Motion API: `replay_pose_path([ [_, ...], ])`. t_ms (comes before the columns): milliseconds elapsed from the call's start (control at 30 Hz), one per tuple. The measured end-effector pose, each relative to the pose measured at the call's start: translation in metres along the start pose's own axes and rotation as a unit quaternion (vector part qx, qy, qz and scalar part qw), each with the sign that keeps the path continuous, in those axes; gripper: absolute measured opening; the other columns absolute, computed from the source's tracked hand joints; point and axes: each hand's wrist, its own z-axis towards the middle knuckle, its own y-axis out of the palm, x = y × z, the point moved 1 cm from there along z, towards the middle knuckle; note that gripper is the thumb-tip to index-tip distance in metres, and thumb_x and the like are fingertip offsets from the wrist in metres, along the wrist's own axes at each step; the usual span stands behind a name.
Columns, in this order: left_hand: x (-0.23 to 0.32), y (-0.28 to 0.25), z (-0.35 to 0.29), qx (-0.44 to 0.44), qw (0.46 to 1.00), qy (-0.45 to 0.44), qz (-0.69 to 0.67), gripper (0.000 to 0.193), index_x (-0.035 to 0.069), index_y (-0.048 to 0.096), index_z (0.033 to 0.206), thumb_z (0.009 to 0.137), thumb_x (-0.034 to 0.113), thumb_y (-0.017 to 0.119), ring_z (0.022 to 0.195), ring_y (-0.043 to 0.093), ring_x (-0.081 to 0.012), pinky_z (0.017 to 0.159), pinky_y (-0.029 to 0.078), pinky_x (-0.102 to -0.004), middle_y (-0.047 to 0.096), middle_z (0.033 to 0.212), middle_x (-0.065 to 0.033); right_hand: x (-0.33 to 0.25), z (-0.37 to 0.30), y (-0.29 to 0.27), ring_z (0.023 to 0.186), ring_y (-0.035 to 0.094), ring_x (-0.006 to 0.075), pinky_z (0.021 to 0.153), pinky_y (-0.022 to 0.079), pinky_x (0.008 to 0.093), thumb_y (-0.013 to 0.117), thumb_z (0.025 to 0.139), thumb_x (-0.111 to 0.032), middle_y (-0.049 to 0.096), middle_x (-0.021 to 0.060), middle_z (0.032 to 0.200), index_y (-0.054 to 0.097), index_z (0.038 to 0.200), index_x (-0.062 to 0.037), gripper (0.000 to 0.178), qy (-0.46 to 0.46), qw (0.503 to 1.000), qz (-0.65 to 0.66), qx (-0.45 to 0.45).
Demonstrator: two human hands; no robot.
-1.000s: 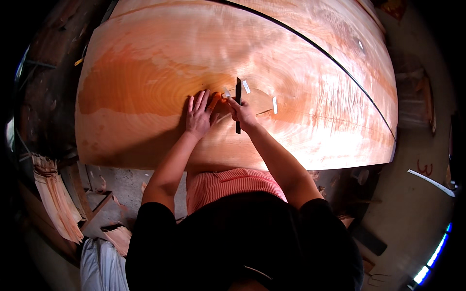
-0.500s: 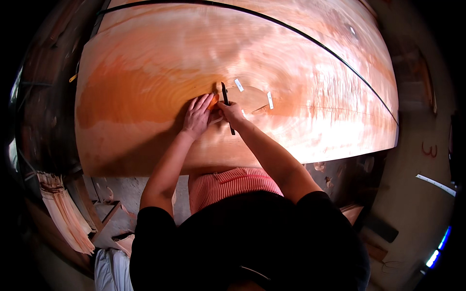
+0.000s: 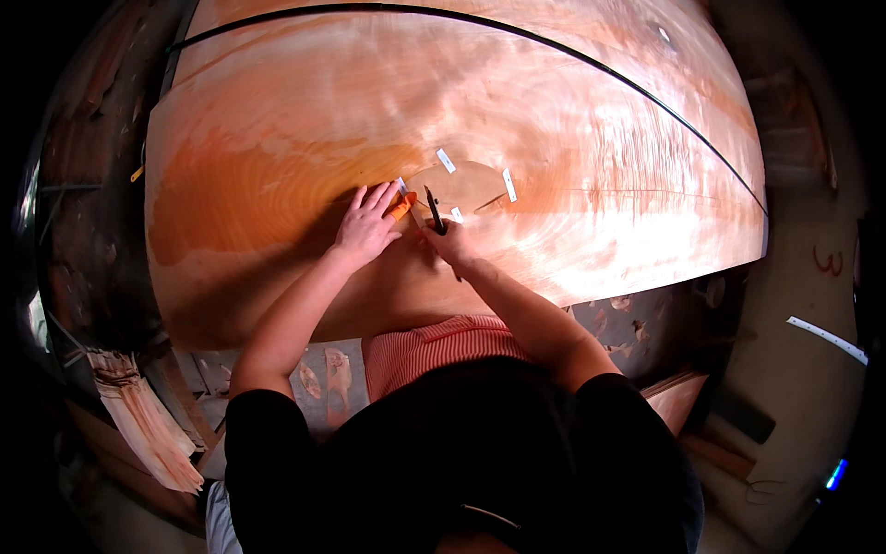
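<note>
My left hand [image 3: 367, 229] lies flat with its fingers spread on a large wood veneer sheet [image 3: 277, 277]. An orange cover [image 3: 402, 205] wraps one of its fingers, beside a short white tape strip [image 3: 401, 186]. My right hand [image 3: 450, 244] is closed around a slim black cutter knife [image 3: 435, 207], whose tip points away from me, close to the left end of an oval wood patch [image 3: 471, 185]. More white strips sit around the patch: one strip [image 3: 446, 161] at its far edge, another [image 3: 509, 185] at its right end.
A long black strip [image 3: 554, 44] curves across the far part of the sheet. Stacked veneer pieces [image 3: 148, 425] stand at lower left. Wood scraps [image 3: 338, 374] lie on the floor below the near edge. A white ruler-like strip [image 3: 826, 339] lies far right.
My right hand has drawn the knife slightly toward me and tilted it. My left hand has shifted a little left, and a white strip now shows by its fingertips.
</note>
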Motion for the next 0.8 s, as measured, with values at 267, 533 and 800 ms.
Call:
replay_pose_path([
  [267,0.006,-0.003,0.009,-0.079,0.994,-0.030,0.071,0.056,0.014,0.049,0.118,0.070,0.039,0.064,0.124,0.027,-0.0236,0.101,0.020,-0.0450,0.028,0.134,-0.0118,-0.051,0.017,-0.081,0.059,0.053,0.0103,0.054,0.041,0.0262,0.053,0.081,-0.018,0.059,0.0046,0.064,0.060,0.078,-0.0009,0.019,-0.024,0.939,-0.284,-0.190],
  [533,-0.051,-0.009,0.068,0.215,0.965,-0.133,0.061,0.027,-0.002,0.054,0.086,0.077,0.024,0.058,0.119,0.035,-0.0249,0.096,0.030,-0.0436,0.031,0.133,-0.0120,-0.097,0.031,-0.068,0.058,0.047,0.0060,0.051,0.035,0.0202,0.054,0.082,-0.020,0.056,0.0013,0.065,0.060,0.081,-0.0042,0.017,-0.047,0.993,-0.030,-0.102],
  [800,-0.075,0.004,0.068,0.197,0.959,-0.195,0.055,0.047,0.011,0.046,0.120,0.080,0.035,0.051,0.126,0.025,-0.0183,0.102,0.017,-0.0437,0.028,0.136,-0.0026,-0.128,0.087,-0.005,0.046,0.044,0.0042,0.039,0.031,0.0175,0.057,0.082,-0.022,0.057,0.0002,0.063,0.058,0.089,-0.0055,0.018,-0.054,0.974,0.165,-0.143],
])
